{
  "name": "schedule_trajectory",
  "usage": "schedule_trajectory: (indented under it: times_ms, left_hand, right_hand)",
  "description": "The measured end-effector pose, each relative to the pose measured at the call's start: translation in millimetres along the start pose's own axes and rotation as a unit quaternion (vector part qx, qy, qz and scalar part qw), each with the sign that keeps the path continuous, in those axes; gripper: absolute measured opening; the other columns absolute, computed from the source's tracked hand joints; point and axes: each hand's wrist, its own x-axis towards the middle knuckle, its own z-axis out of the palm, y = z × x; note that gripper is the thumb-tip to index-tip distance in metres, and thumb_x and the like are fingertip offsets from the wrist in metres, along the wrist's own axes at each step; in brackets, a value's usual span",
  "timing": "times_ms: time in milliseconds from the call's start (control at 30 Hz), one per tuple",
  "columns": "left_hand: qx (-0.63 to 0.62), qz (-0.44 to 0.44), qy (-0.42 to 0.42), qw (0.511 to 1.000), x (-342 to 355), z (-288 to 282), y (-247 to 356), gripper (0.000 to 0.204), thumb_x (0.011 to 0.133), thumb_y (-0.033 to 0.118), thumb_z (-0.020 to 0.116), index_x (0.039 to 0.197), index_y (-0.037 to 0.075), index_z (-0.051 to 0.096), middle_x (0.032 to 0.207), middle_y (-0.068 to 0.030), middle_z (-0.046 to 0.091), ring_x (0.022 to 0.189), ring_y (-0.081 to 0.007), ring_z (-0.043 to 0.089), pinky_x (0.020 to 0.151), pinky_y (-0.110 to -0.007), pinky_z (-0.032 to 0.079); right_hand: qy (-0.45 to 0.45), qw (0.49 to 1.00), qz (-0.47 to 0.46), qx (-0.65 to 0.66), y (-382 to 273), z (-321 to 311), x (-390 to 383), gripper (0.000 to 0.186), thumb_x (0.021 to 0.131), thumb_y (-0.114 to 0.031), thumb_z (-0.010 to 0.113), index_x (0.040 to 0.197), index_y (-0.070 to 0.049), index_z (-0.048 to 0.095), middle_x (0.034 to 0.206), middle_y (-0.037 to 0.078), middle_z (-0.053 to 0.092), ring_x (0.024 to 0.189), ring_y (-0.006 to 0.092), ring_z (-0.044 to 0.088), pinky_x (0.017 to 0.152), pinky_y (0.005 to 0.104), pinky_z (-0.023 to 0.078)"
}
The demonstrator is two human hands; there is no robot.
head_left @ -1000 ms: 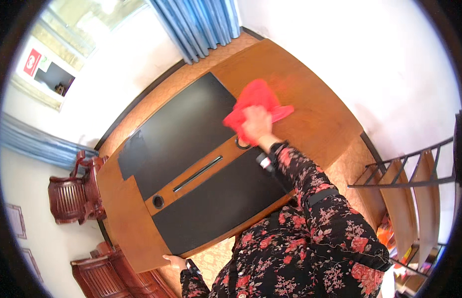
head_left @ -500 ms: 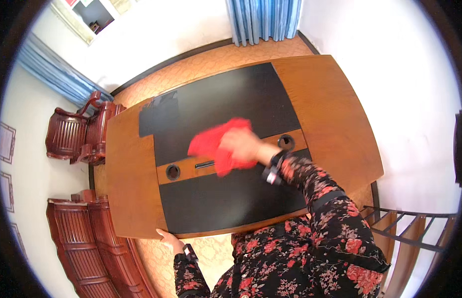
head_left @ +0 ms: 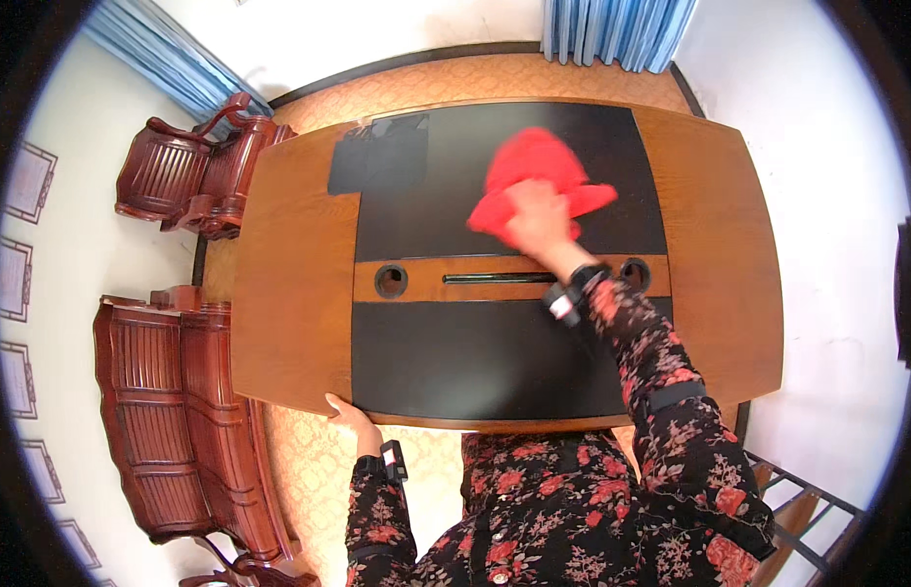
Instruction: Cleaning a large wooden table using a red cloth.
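Observation:
A wooden table with black inset panels fills the middle of the view. My right hand grips a red cloth over the far black panel, right of its middle; the cloth is spread out and slightly blurred. At the table's near edge, toward the left, my left hand rests with its fingers stretched over the rim, holding nothing. Between the two black panels runs a wooden strip with a dark slot and two round black-rimmed holes, the left hole and the right hole.
A dark film-like patch lies at the table's far left. Carved wooden chairs and a long wooden bench stand along the left wall. Blue curtains hang at the back. A black metal rack stands at lower right.
My right hand has carried the red cloth away from me and to the right, from the middle strip onto the far black panel. The view has shifted; my left hand stays at the near edge.

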Motion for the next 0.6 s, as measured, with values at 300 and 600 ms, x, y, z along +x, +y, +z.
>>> schedule_trajectory:
  times_ms: [300,600]
  left_hand:
    - [-0.024,-0.016,-0.027,0.999,-22,-14,8,0.093,0.085,0.069,0.051,0.136,-0.008,0.037,0.125,-0.0265,0.056,0.105,-0.0394,0.059,0.092,-0.048,0.047]
    - [-0.153,0.001,0.007,0.988,-5,9,-9,0.091,0.084,0.066,0.056,0.133,-0.008,0.038,0.127,-0.0293,0.052,0.109,-0.0402,0.056,0.093,-0.046,0.046]
  right_hand:
    - [-0.264,0.818,-0.446,0.250,-128,-46,-147,0.053,0.069,-0.031,0.069,0.118,-0.015,0.060,0.125,0.008,0.055,0.125,0.0306,0.045,0.097,0.0521,0.039]
    - [-0.090,0.992,-0.088,0.008,-9,-5,23,0.041,0.069,-0.005,0.056,0.109,-0.007,0.064,0.116,0.012,0.063,0.110,0.0303,0.057,0.093,0.0441,0.047]
